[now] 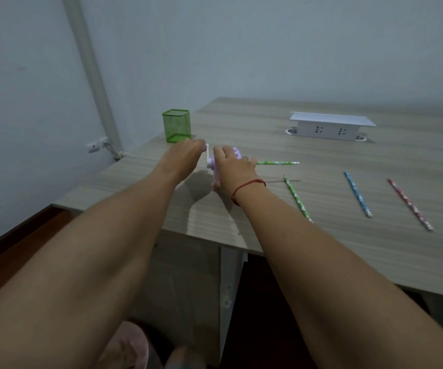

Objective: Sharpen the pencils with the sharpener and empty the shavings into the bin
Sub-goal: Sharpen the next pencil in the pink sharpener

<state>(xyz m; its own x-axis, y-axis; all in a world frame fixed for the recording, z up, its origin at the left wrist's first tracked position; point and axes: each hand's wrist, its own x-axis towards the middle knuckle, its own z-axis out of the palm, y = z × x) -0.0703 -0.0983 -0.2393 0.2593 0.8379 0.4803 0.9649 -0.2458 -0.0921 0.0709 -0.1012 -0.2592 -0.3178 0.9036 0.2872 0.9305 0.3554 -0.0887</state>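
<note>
A small purple and white crank sharpener (235,152) stands on the wooden table (321,249) near its left edge. My right hand (229,169) lies over the sharpener and grips its body. A green patterned pencil (277,163) sticks out of its right side, level with the table. My left hand (188,153) is at the sharpener's left end, fingers curled at the white crank (207,153); the fingertips are hidden. Three more pencils lie to the right: a green one (296,197), a blue one (356,193) and a pink one (409,204).
A green mesh pen holder (176,126) stands at the table's far left corner, just behind my left hand. A white socket block (331,127) sits at the back middle. The table's left edge drops to a dark floor (15,235).
</note>
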